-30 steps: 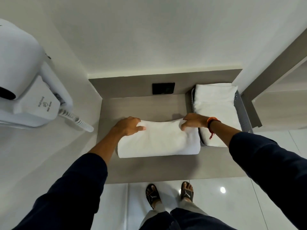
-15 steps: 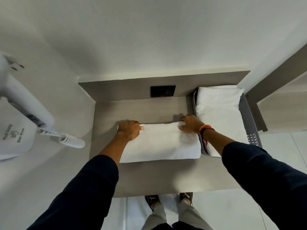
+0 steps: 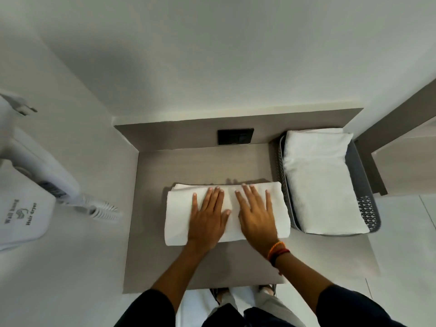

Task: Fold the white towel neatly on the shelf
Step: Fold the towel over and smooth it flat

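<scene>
The white towel (image 3: pixel 179 215) lies folded into a thick rectangle in the middle of the grey-brown shelf (image 3: pixel 203 166). My left hand (image 3: pixel 207 218) rests flat on its centre-left, fingers spread and pointing away from me. My right hand (image 3: pixel 257 215) lies flat beside it on the centre-right, an orange and red thread band on the wrist. Both palms press down on the towel and hold nothing. The two hands hide the towel's middle.
A grey perforated basket (image 3: pixel 368 208) with another folded white towel (image 3: pixel 318 182) sits at the shelf's right end, touching the folded towel's edge. A black wall socket (image 3: pixel 235 136) is behind. A white wall-hung hair dryer (image 3: pixel 26 192) with coiled cord juts out on the left.
Both hands left the towel's far corners and came together, now lying flat on top of its middle. The camera has moved closer over the shelf.
</scene>
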